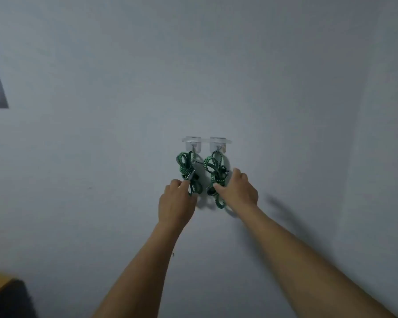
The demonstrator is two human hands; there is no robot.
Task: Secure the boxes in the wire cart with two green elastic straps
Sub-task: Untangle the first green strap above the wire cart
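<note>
Hands (207,198) on hung straps (202,175), bare wall (285,88) around

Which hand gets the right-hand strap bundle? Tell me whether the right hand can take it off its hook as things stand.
Probably yes. The right hand is already on the lower part of the right strap bundle, which hangs freely from the clear wall hook. Nothing lies between them; the left hand is at the other bundle.
</note>
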